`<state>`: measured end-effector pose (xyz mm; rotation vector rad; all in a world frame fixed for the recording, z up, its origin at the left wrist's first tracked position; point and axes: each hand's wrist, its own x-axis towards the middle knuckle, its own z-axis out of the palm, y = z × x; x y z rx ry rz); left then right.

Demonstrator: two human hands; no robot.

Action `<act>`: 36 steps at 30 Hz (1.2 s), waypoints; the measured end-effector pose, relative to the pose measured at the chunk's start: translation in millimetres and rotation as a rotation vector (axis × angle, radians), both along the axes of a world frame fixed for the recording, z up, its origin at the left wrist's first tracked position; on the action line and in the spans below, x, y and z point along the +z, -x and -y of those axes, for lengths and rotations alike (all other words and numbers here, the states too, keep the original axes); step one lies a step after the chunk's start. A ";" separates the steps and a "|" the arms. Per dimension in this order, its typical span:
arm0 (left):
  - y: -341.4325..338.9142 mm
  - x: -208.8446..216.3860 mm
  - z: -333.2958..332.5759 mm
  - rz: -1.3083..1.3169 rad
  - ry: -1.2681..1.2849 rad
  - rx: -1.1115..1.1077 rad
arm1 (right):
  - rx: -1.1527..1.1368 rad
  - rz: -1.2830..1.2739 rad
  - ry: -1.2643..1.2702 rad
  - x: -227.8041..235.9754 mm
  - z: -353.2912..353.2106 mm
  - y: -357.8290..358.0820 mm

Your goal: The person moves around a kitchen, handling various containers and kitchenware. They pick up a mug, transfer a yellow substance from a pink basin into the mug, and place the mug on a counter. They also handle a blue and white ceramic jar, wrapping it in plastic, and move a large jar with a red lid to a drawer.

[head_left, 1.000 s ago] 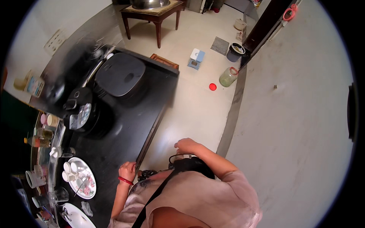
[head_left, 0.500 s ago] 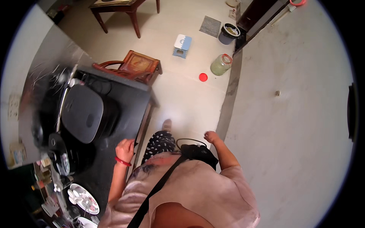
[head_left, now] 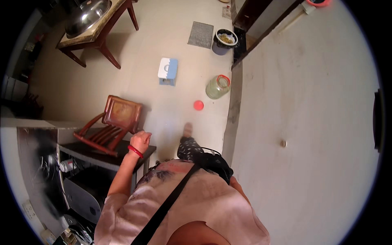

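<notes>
My left hand (head_left: 140,141) hangs in front of me, a red bangle (head_left: 135,151) round its wrist. Its fingers curl into a loose fist, and I see nothing in them. It is near the wooden chair (head_left: 122,111) and the end of the dark counter (head_left: 149,152), apart from the chair seat. Of my right arm only a strip of skin shows beside the black shoulder bag (head_left: 214,165); the fingers of my right hand are hidden. The bag's strap (head_left: 179,188) crosses my chest. One shoe (head_left: 188,130) shows ahead, blurred.
On the floor stand a blue and white step stool (head_left: 168,69), a big glass jar (head_left: 215,89) with a red rim, a red lid (head_left: 198,105), a bin (head_left: 221,48) and a grey mat (head_left: 201,34). A table (head_left: 104,30) bears a metal domed lid (head_left: 89,16). A pale wall (head_left: 310,122) runs along my right.
I have walked forward; the chair, stool, jar and lid now appear nearer, and the counter has slid back. My left hand stays closed. My right hand has swung back beside the bag, out of sight.
</notes>
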<state>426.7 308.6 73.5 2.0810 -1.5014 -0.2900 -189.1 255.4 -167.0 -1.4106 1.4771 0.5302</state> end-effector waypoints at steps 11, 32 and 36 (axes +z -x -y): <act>-99.3 -248.0 -22.9 -0.245 -1.158 0.194 | -0.177 0.193 0.315 97.4 411.1 -257.3; -444.9 -141.6 792.2 -0.874 -0.388 0.422 | -0.157 0.015 -0.045 1.1 844.6 -430.8; -463.4 -145.7 867.2 -0.874 -0.446 0.474 | 0.145 -0.162 -0.024 -4.5 947.3 -479.8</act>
